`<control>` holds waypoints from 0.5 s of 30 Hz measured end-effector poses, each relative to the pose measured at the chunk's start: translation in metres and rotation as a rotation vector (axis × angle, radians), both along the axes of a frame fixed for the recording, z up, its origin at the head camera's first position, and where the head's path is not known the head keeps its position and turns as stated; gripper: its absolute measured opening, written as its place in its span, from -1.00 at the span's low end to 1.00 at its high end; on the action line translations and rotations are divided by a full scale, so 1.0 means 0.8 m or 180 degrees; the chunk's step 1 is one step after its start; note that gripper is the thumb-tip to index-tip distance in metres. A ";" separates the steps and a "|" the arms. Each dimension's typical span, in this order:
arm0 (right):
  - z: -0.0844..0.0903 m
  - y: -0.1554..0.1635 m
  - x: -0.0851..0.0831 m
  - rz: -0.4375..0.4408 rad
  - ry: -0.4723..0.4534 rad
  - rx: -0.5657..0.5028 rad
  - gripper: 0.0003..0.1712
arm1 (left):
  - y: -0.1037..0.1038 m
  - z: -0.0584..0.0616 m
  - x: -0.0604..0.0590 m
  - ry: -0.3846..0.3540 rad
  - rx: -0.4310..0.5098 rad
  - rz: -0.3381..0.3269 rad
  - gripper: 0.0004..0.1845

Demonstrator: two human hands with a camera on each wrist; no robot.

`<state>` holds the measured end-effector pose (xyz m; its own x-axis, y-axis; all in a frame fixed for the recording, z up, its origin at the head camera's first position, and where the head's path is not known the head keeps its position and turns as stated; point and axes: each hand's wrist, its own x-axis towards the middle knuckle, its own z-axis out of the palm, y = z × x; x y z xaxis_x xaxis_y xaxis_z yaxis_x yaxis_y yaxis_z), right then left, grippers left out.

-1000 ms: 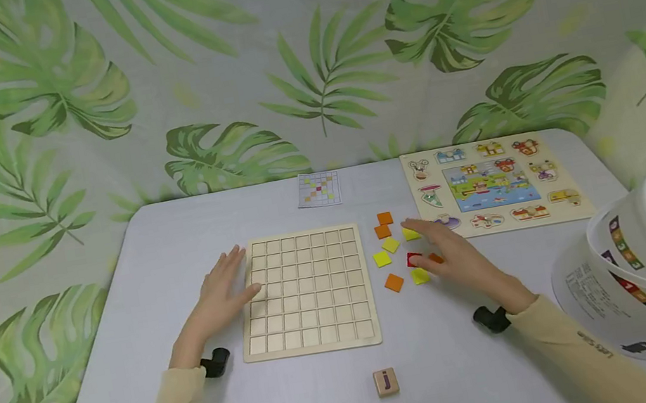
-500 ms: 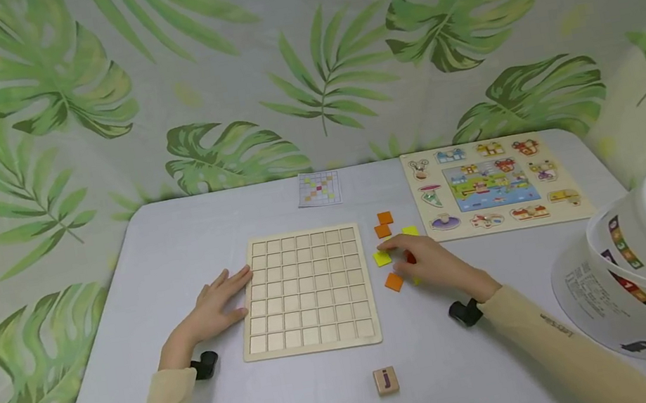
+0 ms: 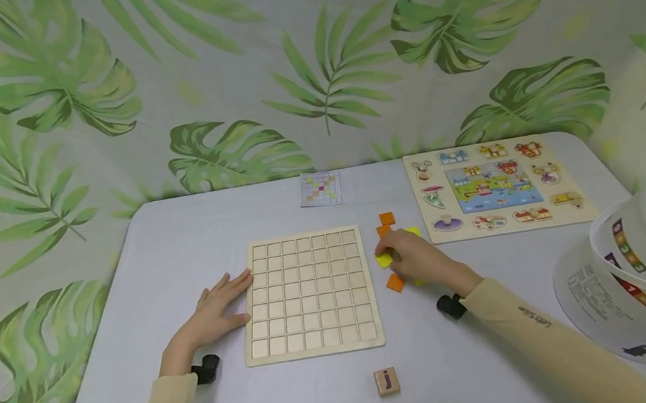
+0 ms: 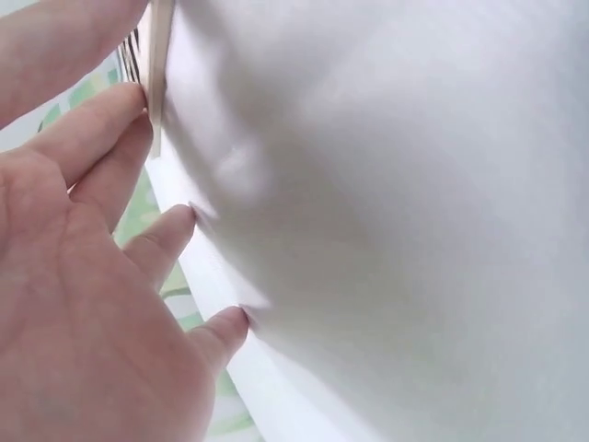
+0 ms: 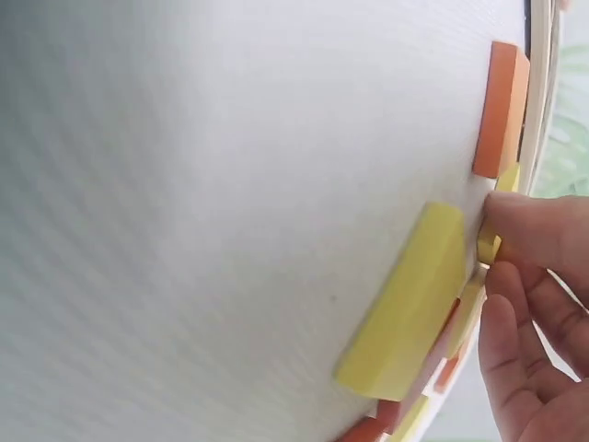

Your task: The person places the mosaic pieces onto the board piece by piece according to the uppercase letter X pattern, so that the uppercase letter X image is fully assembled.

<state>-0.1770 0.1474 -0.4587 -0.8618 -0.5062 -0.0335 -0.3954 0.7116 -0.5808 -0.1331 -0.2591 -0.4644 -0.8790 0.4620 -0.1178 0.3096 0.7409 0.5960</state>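
Note:
A wooden grid board (image 3: 308, 294) lies on the table. At its left edge, my left hand (image 3: 211, 315) rests with fingers spread, thumb and fingertips against the rim; the left wrist view shows its palm (image 4: 101, 304) and fingertips on the cloth and board edge. To the right of the board, my right hand (image 3: 418, 257) pinches a yellow square tile (image 3: 384, 260) between thumb and fingers. Around it lie orange tiles (image 3: 396, 283) and other yellow tiles (image 3: 413, 232), partly hidden by the hand. In the right wrist view a yellow tile (image 5: 405, 304) lies close by, with a red tile (image 5: 425, 373) behind it.
Behind the board lies a small pattern card (image 3: 321, 189). A wooden picture puzzle (image 3: 497, 188) sits at the back right, and a white bucket (image 3: 633, 292) stands at the right. A wooden letter block (image 3: 387, 382) is near the front.
My right hand has moved left over the tiles and come to pinch a yellow one. My left hand has drawn back from over the board to its left edge.

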 end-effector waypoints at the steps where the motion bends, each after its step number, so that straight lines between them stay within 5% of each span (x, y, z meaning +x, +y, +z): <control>1: -0.001 -0.001 -0.001 0.0014 0.0021 0.0042 -0.70 | 0.001 0.000 0.000 -0.0006 0.0013 0.0005 -0.23; 15: 0.017 -0.055 -0.023 0.0129 0.0151 -0.0311 -0.73 | 0.006 -0.006 0.006 -0.0010 0.0109 0.0023 -0.23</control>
<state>-0.1952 0.1032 -0.4451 -0.8400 -0.5395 0.0580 -0.4513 0.6354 -0.6266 -0.1286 -0.2546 -0.4693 -0.8820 0.4594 -0.1046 0.3024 0.7222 0.6221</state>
